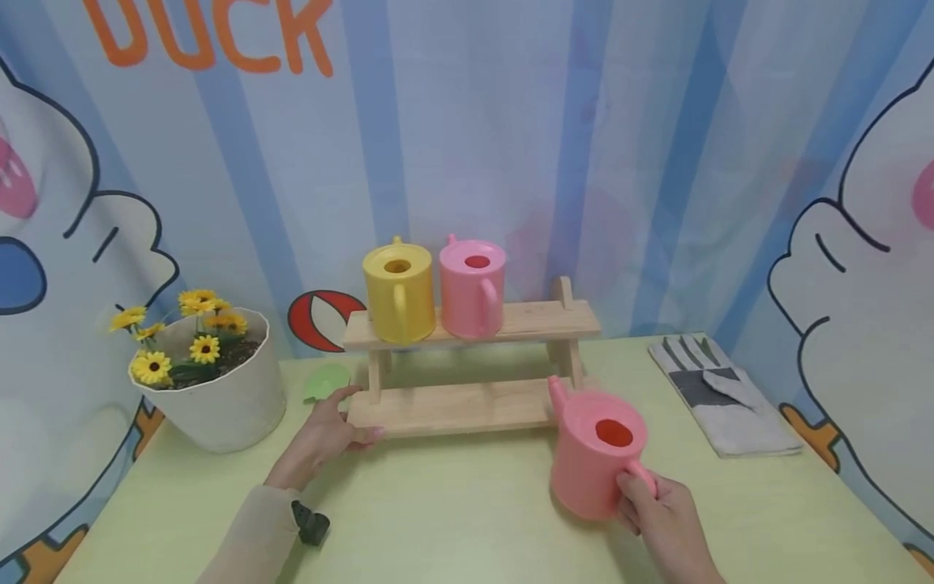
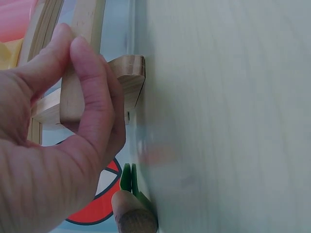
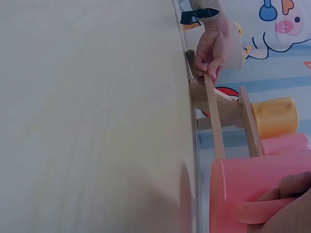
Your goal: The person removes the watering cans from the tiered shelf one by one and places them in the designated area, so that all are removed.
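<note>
In the head view my right hand (image 1: 660, 515) grips the handle of a pink watering can (image 1: 594, 478), its spout pointing toward the shelf. The right wrist view shows this can (image 3: 243, 187) raised above the table. My left hand (image 1: 328, 434) pinches the left end of the lower board of a two-tier wooden shelf (image 1: 460, 407); in the left wrist view, thumb and fingers lie on either side of the board (image 2: 73, 102). On the upper board stand a yellow watering can (image 1: 416, 300) and a second pink watering can (image 1: 463, 300), side by side with handles facing me.
A white pot (image 1: 226, 414) with yellow flowers stands at the left. Beside the left hand lies a green-ended tool (image 1: 326, 381) with a wooden handle (image 2: 129, 201). Folded gloves (image 1: 722, 397) lie on the pale table (image 1: 438, 519) at the right. A striped blue curtain (image 1: 474, 122) hangs behind.
</note>
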Demonstrator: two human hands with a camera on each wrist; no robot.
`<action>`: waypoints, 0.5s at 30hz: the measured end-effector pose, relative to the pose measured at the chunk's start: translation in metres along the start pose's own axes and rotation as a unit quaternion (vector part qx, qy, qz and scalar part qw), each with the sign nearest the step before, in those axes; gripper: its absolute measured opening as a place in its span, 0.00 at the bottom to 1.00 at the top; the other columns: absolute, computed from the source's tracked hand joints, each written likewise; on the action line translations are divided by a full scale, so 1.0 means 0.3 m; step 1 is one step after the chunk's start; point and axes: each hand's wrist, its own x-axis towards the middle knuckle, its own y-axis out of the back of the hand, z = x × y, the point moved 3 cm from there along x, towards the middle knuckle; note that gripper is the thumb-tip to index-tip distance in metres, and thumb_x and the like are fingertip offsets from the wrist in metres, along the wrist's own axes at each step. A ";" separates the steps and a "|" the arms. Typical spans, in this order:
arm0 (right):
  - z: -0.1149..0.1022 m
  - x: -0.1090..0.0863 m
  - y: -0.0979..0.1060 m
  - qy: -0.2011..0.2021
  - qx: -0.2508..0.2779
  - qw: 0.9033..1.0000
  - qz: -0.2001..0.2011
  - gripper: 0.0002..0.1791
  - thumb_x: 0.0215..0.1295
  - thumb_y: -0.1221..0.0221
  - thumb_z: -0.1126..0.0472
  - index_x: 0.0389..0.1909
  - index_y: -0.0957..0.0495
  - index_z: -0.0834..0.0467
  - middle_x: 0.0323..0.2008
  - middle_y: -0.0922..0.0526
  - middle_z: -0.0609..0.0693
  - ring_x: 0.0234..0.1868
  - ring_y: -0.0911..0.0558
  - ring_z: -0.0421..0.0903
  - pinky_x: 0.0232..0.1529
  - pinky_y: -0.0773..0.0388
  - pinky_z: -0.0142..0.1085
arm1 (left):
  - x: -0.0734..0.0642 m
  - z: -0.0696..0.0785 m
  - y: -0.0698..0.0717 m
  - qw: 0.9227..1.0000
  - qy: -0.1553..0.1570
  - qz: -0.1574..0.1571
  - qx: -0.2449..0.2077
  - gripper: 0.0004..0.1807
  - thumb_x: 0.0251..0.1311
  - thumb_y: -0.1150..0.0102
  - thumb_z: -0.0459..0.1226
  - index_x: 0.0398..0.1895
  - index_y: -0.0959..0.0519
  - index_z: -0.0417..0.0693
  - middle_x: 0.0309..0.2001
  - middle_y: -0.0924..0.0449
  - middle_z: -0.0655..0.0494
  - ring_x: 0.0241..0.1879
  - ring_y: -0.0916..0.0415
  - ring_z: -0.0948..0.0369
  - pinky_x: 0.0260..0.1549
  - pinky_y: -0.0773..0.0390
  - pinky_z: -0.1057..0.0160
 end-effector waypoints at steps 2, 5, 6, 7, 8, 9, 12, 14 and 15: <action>0.004 -0.002 0.000 0.001 0.000 1.000 0.004 0.24 0.85 0.49 0.60 0.22 0.35 0.58 0.17 0.33 0.48 0.24 0.29 0.43 0.30 0.31 0.32 | 0.002 0.003 0.000 1.000 0.002 -0.001 0.004 0.57 0.62 0.20 0.34 0.87 0.48 0.41 0.59 0.20 0.31 0.33 0.12 0.61 0.44 0.14 0.63; 0.014 -0.003 -0.002 0.007 -0.003 1.000 0.003 0.24 0.85 0.49 0.59 0.21 0.34 0.58 0.17 0.33 0.48 0.23 0.30 0.42 0.29 0.33 0.31 | 0.003 0.005 -0.001 1.000 0.003 -0.001 0.004 0.57 0.62 0.20 0.34 0.87 0.48 0.41 0.60 0.20 0.31 0.34 0.12 0.62 0.42 0.13 0.63; 0.017 -0.004 -0.003 0.011 -0.002 1.000 0.004 0.24 0.85 0.48 0.60 0.21 0.34 0.58 0.17 0.33 0.47 0.23 0.30 0.42 0.28 0.33 0.31 | 0.003 0.006 -0.002 1.000 0.002 -0.002 0.003 0.57 0.62 0.20 0.34 0.87 0.48 0.41 0.60 0.20 0.30 0.34 0.12 0.62 0.41 0.13 0.63; 0.020 -0.004 -0.004 0.016 -0.001 1.000 0.006 0.24 0.85 0.48 0.60 0.21 0.34 0.58 0.17 0.33 0.47 0.22 0.31 0.42 0.28 0.34 0.31 | 0.002 0.008 -0.003 1.000 0.001 -0.001 0.002 0.57 0.62 0.21 0.33 0.87 0.48 0.41 0.60 0.20 0.30 0.34 0.12 0.62 0.41 0.13 0.63; 0.022 -0.005 -0.005 0.021 0.001 1.000 0.007 0.24 0.85 0.48 0.61 0.21 0.34 0.58 0.17 0.33 0.47 0.22 0.31 0.42 0.27 0.34 0.31 | 0.002 0.009 -0.003 1.000 0.000 -0.001 0.000 0.56 0.63 0.21 0.33 0.87 0.48 0.40 0.60 0.20 0.30 0.34 0.12 0.62 0.40 0.12 0.63; 0.023 -0.006 -0.006 0.025 0.004 1.000 0.009 0.24 0.84 0.48 0.61 0.20 0.34 0.58 0.16 0.33 0.47 0.22 0.31 0.41 0.27 0.34 0.30 | 0.002 0.009 -0.004 1.000 -0.002 -0.002 -0.003 0.56 0.63 0.21 0.33 0.87 0.48 0.40 0.59 0.20 0.30 0.34 0.12 0.62 0.40 0.12 0.64; 0.028 -0.011 -0.010 0.042 0.008 0.999 0.016 0.25 0.83 0.47 0.63 0.20 0.34 0.62 0.15 0.33 0.47 0.20 0.31 0.40 0.26 0.35 0.30 | 0.000 0.009 -0.005 1.000 -0.005 -0.003 -0.004 0.56 0.63 0.21 0.32 0.87 0.48 0.40 0.59 0.20 0.30 0.33 0.12 0.62 0.39 0.12 0.64; 0.031 -0.013 -0.012 0.047 0.009 0.999 0.017 0.25 0.83 0.47 0.63 0.19 0.33 0.64 0.15 0.33 0.47 0.19 0.32 0.40 0.25 0.36 0.29 | 0.000 0.007 -0.005 1.000 -0.006 -0.003 -0.005 0.56 0.63 0.21 0.32 0.87 0.48 0.39 0.58 0.19 0.30 0.33 0.12 0.62 0.39 0.13 0.65; 0.033 -0.013 -0.013 0.047 0.009 0.999 0.017 0.25 0.83 0.47 0.63 0.19 0.33 0.64 0.15 0.33 0.47 0.19 0.32 0.40 0.24 0.36 0.30 | 0.001 0.005 -0.004 1.000 -0.006 -0.002 -0.004 0.56 0.63 0.21 0.32 0.87 0.48 0.39 0.58 0.19 0.30 0.33 0.12 0.62 0.39 0.13 0.65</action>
